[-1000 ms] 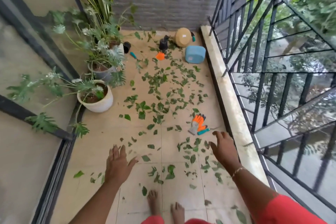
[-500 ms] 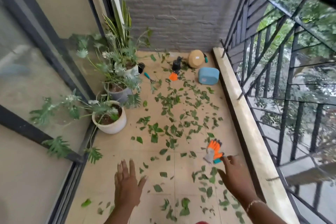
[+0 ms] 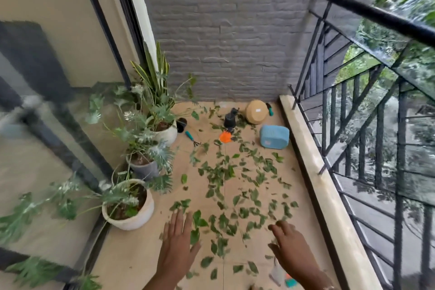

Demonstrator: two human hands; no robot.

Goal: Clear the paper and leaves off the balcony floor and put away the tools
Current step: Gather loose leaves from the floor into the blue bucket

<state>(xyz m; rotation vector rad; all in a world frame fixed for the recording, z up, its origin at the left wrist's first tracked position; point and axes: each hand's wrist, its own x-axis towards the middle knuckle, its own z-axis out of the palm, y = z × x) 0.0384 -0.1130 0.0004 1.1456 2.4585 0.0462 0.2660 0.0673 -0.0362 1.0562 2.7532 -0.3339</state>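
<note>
Scattered green cut leaves (image 3: 197,218) are lying across the tan tiled balcony floor (image 3: 131,254), mostly beyond and between the fingers (image 3: 180,223). The left hand (image 3: 177,249) is hovering, its fingers straight and spread; the right hand (image 3: 292,251) is hovering with relaxed fingers. Both are holding nothing.

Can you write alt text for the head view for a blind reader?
Left hand and right hand, both open, reach over green leaves scattered on a balcony floor. Potted plants line the left; a blue box lies farther back.

Tan balcony floor (image 3: 131,252) carries scattered leaves (image 3: 235,195), pots (image 3: 131,216), tools (image 3: 191,138).
</note>
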